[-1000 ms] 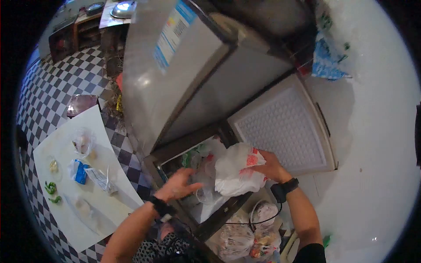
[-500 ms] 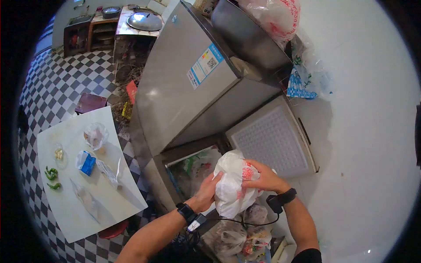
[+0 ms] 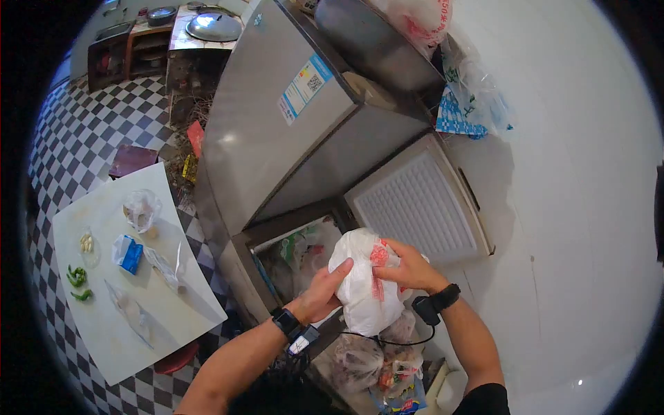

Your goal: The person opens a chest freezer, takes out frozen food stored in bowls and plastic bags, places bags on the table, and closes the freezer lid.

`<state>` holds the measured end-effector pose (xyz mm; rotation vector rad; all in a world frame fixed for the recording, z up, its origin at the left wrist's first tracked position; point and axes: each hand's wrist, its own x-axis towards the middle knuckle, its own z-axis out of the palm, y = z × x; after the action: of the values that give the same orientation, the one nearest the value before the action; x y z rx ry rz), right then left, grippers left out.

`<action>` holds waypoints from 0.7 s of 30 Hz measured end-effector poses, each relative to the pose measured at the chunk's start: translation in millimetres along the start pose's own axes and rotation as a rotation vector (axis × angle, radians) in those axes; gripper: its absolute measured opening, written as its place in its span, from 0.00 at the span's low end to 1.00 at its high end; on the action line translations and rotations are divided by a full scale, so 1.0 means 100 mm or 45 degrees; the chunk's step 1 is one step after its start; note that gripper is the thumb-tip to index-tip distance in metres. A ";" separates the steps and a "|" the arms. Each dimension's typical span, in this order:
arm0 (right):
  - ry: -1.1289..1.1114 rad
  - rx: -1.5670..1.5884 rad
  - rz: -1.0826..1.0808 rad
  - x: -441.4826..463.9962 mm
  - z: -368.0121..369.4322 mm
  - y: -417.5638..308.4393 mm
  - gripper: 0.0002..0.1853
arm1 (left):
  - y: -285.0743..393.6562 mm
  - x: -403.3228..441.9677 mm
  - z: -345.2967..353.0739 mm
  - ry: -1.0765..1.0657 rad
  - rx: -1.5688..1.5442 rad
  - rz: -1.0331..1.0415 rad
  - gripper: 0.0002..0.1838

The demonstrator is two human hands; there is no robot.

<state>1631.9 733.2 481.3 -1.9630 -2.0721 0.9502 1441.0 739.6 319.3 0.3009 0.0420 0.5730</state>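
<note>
A bulging white plastic bag with red print is held between both hands, in front of the opened freezer compartment. My left hand grips its left side, thumb across the front. On the upper right side, my right hand has its fingers closed on the plastic near the print. What the bag contains is hidden. Behind it, bagged items with green and red patches lie inside the compartment. The white inner door stands swung out to the right.
Several clear bags of food sit below the white bag, close to my body. On the left, a white table bears green peppers, peeled garlic and a blue-and-white packet. A large metal basin rests atop the fridge.
The white bag has been turned slightly and drawn a little lower against the bags below, both hands still on it. My view has shifted, so the surroundings appear slightly up and left.
</note>
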 end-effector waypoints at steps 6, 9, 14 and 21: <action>0.029 0.459 0.072 0.04 -0.03 0.14 0.25 | 0.06 0.11 -0.06 0.079 -0.015 -0.049 0.33; 0.069 0.602 0.106 0.08 -0.05 0.22 0.22 | 0.06 0.11 -0.14 0.066 -0.050 -0.038 0.33; 0.145 0.623 0.261 0.13 -0.06 0.19 0.22 | 0.08 0.06 -0.22 0.067 0.083 -0.035 0.32; 0.024 0.248 0.234 0.15 -0.31 0.01 0.29 | -0.11 0.13 -0.41 0.114 0.134 0.102 0.28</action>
<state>1645.7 757.8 500.6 -2.0751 -1.7376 1.1164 1452.3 749.0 277.8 0.3803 0.1476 0.6645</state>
